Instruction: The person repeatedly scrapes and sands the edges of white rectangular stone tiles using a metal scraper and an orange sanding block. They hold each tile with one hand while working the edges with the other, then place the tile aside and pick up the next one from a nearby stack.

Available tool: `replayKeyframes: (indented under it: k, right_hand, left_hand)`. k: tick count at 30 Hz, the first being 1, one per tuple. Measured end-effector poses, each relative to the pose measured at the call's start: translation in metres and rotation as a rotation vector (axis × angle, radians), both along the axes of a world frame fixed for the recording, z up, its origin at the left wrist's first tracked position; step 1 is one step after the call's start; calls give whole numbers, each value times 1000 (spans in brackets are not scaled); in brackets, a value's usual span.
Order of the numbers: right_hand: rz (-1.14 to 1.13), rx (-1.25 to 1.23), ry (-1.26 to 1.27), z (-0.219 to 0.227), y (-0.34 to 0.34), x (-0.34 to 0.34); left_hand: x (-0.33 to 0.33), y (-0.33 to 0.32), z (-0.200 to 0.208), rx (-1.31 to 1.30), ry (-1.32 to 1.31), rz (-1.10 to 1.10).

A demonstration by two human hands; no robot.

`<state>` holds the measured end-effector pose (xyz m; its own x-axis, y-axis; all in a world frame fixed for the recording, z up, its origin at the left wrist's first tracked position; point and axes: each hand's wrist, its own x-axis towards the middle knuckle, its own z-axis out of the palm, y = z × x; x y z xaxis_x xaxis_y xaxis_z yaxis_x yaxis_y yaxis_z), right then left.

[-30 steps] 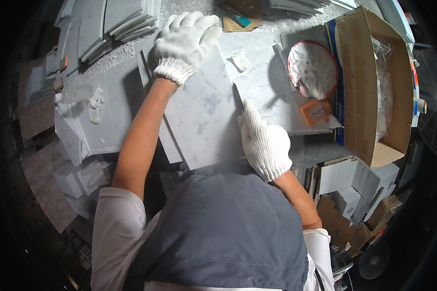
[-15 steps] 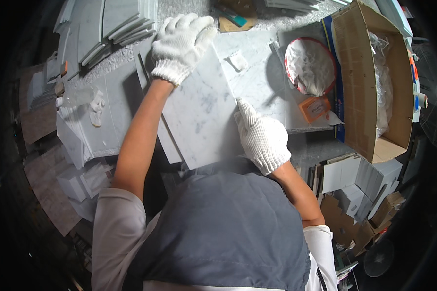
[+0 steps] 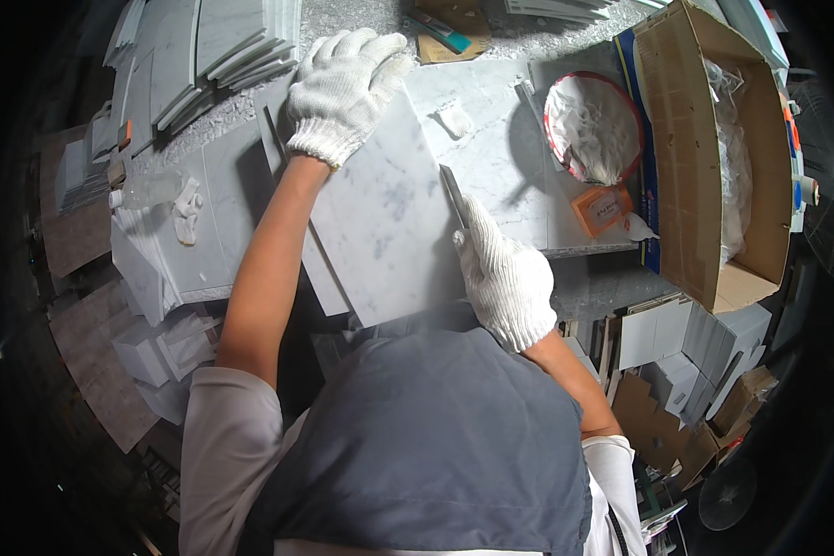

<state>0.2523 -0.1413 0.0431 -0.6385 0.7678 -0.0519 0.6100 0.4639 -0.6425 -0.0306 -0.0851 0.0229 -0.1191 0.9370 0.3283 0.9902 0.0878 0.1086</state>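
Note:
A white marble tile [image 3: 385, 218] with grey veining lies at a slant in front of me, over another pale slab [image 3: 320, 273] that shows along its left side. My left hand [image 3: 343, 93], in a white knit glove, is wrapped over the tile's far end. A narrow, flat grey file [image 3: 453, 193] sticks out of my gloved right hand [image 3: 505, 278]. It runs along the tile's right edge, with my index finger stretched along it. My fist hides the file's near end.
Thin marble tiles [image 3: 241, 42] are stacked at the far left. On the right stand a red-rimmed round container [image 3: 593, 127] with white cloth-like contents, an orange box [image 3: 602, 210] and an open cardboard box [image 3: 667, 139]. A teal-handled tool [image 3: 449, 35] lies on brown card behind.
My right hand has drawn slightly toward me and tilted, and the file now shows beyond its fingertip. My left hand and the marble tile have stayed nearly in place.

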Motion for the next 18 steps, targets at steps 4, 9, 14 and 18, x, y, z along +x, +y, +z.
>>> replayKeyframes:
  k: [4,9,14,18]
  right_hand:
    - [17,12,2,5,2,-2]
    - [61,-73,-91,14,8,-3]
    - [88,-68,-239,21,9,-9]
    - [63,-96,-275,27,8,-14]
  left_hand:
    - [0,0,-1,14,5,-12]
    - [-2,1,-4,22,25,-23]
    - [-2,1,-4,30,11,-21]
    - [0,1,-2,15,0,-11]
